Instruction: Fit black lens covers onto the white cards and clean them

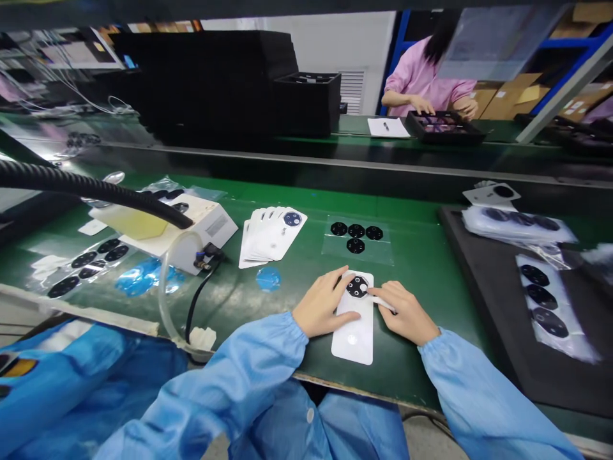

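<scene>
I read the view from left to right. A green worktop [421, 361] spans the frame, with a dark belt along its far side. Beyond the belt stand a stack of black trays [205, 83] and a co-worker in a pink smock [421, 80], both hands at a black tray [445, 128].

On the near worktop, a black hose [71, 179] passes over a white machine [211, 223] fitted with a clear tube [165, 287]. To the left of the machine lie a plastic sheet of black discs [89, 265] and a patch of blue film [143, 278]. Next come a fan of white cards [271, 233], a round blue film piece [268, 279] and a clear sheet carrying four black hexagonal pieces [357, 239]. At far right, a black mat [479, 345] carries a plastic bag of black pieces [517, 227] and a sheet of black ovals [546, 300].

A white card [352, 326] lies flat at the near edge, with a black hexagonal piece [357, 287] on its upper end. The left hand [325, 301] rests across the card with its grip open and fingers extended. The right hand [405, 312] has a narrow grip on a white stick [380, 301], whose tip touches the black hexagonal piece.
</scene>
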`<action>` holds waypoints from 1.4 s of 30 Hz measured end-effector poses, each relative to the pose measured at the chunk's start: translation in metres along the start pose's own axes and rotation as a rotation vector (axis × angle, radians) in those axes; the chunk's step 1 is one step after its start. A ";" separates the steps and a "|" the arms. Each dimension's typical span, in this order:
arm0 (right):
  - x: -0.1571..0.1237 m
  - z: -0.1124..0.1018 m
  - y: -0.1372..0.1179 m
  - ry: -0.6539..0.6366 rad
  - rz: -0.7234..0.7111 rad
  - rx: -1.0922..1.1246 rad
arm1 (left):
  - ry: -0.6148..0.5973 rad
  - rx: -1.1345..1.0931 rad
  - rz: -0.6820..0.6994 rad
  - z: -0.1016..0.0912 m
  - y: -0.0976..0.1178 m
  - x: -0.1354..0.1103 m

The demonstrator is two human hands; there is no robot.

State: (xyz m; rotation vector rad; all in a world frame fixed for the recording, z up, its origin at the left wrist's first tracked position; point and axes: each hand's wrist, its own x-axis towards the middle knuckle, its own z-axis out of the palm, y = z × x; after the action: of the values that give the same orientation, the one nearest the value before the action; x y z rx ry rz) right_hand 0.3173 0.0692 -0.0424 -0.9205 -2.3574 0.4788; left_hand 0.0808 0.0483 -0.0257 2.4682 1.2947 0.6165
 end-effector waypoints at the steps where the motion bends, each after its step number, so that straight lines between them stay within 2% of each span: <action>1: 0.000 0.000 0.000 -0.001 -0.007 -0.006 | -0.028 -0.005 0.018 0.003 -0.002 0.005; 7: -0.001 0.000 0.000 0.023 0.010 0.000 | -0.099 -0.036 0.037 0.005 -0.014 0.013; 12: 0.002 -0.003 -0.001 0.084 0.087 0.033 | -0.090 -0.079 0.020 0.005 -0.014 0.012; 20: 0.001 -0.002 -0.002 0.031 0.022 0.021 | -0.045 -0.162 0.018 0.001 -0.011 0.013; 28: 0.004 -0.004 -0.004 0.092 0.098 0.088 | -0.049 -0.251 0.038 0.002 -0.010 0.013; 34: 0.004 -0.003 -0.003 0.057 0.071 0.104 | -0.048 -0.277 0.038 0.004 -0.011 0.012; 39: 0.003 -0.003 -0.001 0.102 0.128 0.124 | -0.051 -0.272 0.030 0.006 -0.012 0.011; 42: 0.003 -0.002 0.000 0.078 0.116 0.129 | -0.051 -0.269 0.030 0.008 -0.012 0.010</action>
State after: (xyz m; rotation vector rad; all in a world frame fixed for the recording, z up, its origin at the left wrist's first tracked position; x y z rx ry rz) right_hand 0.3169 0.0712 -0.0393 -1.0003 -2.1837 0.6222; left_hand 0.0810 0.0630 -0.0353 2.2718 1.0799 0.6819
